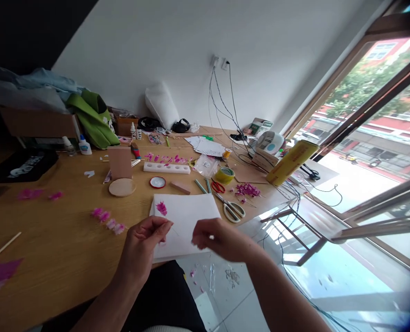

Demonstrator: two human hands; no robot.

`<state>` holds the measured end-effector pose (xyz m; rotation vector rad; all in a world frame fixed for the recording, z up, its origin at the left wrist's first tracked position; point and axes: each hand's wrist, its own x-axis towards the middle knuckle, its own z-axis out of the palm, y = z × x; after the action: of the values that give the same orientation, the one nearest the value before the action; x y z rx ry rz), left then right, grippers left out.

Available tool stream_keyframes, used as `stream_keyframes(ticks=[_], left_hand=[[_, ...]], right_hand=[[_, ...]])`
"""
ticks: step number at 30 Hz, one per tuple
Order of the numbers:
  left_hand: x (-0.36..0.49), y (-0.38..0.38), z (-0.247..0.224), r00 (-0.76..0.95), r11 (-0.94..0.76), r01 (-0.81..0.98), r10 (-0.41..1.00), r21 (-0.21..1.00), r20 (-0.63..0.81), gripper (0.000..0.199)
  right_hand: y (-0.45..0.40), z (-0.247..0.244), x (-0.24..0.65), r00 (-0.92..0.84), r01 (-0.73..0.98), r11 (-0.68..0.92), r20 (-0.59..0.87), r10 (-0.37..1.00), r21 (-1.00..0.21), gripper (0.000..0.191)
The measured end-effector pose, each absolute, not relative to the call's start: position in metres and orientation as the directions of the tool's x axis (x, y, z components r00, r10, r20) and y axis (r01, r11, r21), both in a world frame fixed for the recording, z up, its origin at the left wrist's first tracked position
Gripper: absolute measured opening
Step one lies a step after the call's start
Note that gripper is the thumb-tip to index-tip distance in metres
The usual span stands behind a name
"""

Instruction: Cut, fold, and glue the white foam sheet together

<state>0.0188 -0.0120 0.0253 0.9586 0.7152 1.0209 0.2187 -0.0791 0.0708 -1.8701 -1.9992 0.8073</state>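
Observation:
My left hand is over the near left part of a white paper sheet, thumb and forefinger pinched together. A faint thin strand, thread or wire, runs from those fingertips toward the right. A bit of pink shows under the fingers. My right hand hovers over the sheet's right side, fingers curled together and slightly blurred; anything in them is too small to make out. A magenta petal cluster lies on the sheet beyond my left hand. Left of it, a row of pink paper petals rests on the wooden table.
White-handled scissors, red scissors, yellow tape and a magenta petal pile lie to the right. Behind the sheet are a red-rimmed lid, a white holed strip and a wooden disc. Cables hang right.

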Motion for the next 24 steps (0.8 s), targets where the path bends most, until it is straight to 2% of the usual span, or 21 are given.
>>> stream_keyframes(ticks=[1, 2, 3, 5, 8, 12, 17, 20, 24], left_hand=[[0.019, -0.012, 0.026, 0.357, 0.214, -0.381, 0.932, 0.9, -0.071, 0.018], [0.02, -0.012, 0.028, 0.351, 0.227, -0.387, 0.933, 0.894, -0.085, 0.019], [0.021, -0.012, 0.029, 0.355, 0.243, -0.39, 0.93, 0.888, -0.099, 0.02], [0.023, -0.013, 0.033, 0.382, 0.278, -0.385, 0.916, 0.88, -0.123, 0.022], [0.029, -0.016, 0.036, 0.435, 0.331, -0.368, 0.887, 0.869, -0.154, 0.024], [0.039, -0.019, 0.038, 0.478, 0.382, -0.364, 0.86, 0.85, -0.182, 0.024], [0.049, -0.023, 0.038, 0.514, 0.413, -0.34, 0.834, 0.845, -0.201, 0.024], [0.051, -0.026, 0.039, 0.511, 0.425, -0.334, 0.831, 0.841, -0.218, 0.026], [0.054, -0.03, 0.043, 0.517, 0.444, -0.329, 0.823, 0.833, -0.235, 0.027]], right_hand=[[-0.077, 0.065, 0.237, -0.005, 0.885, -0.077, -0.174, 0.985, -0.459, 0.018], [-0.075, 0.057, 0.256, 0.23, 0.937, -0.251, -0.114, 0.966, -0.241, 0.021], [-0.073, 0.048, 0.276, 0.362, 0.919, -0.368, -0.063, 0.93, -0.14, 0.026], [-0.069, 0.03, 0.311, 0.48, 0.876, -0.48, -0.02, 0.877, -0.038, 0.025], [-0.07, 0.005, 0.343, 0.536, 0.844, -0.535, -0.032, 0.844, 0.037, 0.02], [-0.078, -0.012, 0.354, 0.539, 0.842, -0.535, -0.061, 0.84, 0.069, 0.022], [-0.097, -0.005, 0.353, 0.551, 0.834, -0.55, -0.095, 0.829, 0.033, 0.025], [-0.118, 0.009, 0.352, 0.571, 0.817, -0.576, -0.106, 0.814, -0.031, 0.025], [-0.157, 0.034, 0.345, 0.554, 0.8, -0.571, -0.139, 0.821, -0.186, 0.024]])
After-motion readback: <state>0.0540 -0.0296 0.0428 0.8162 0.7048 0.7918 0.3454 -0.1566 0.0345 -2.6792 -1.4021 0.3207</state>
